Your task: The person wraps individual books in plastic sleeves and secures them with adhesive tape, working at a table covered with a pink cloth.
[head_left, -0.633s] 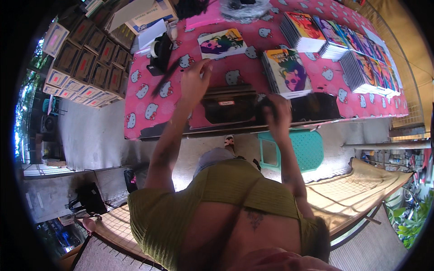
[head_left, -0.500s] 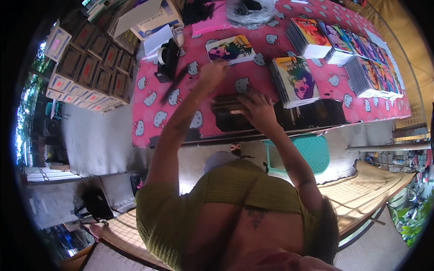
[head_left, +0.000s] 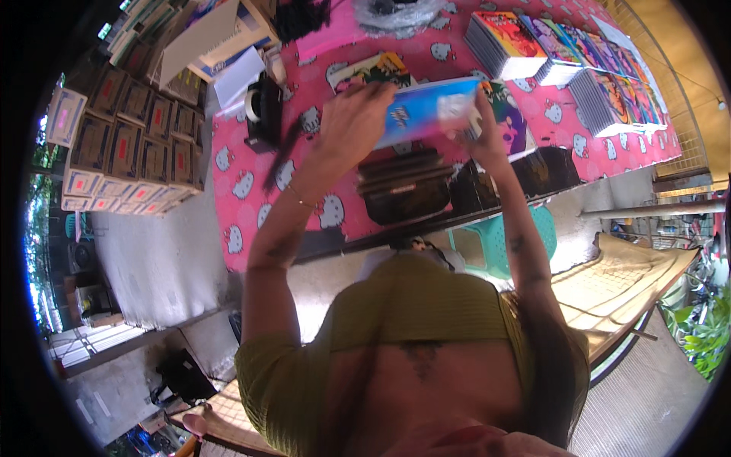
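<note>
My left hand and my right hand hold a blue, flat notebook by its two ends, above the pink patterned table. Motion smears its cover, which has a pale patch near the right end. Beyond my left hand, a notebook with a yellow, purple and black cover lies on the table, partly covered. Under and behind my right hand stands a stack of notebooks, partly hidden. Nearer to me, a dark, ridged object of a kind I cannot make out sits at the table's front edge.
A black tape dispenser stands at the table's left side, near an opened carton. Several notebook stacks fill the right side. Clear plastic wrap lies at the back. Brown boxes are piled on the left; a green stool stands below.
The blue notebook has come into both hands. My right hand has left the dark object and moved up and right; my left hand is now at the notebook's left end. The view has shifted slightly.
</note>
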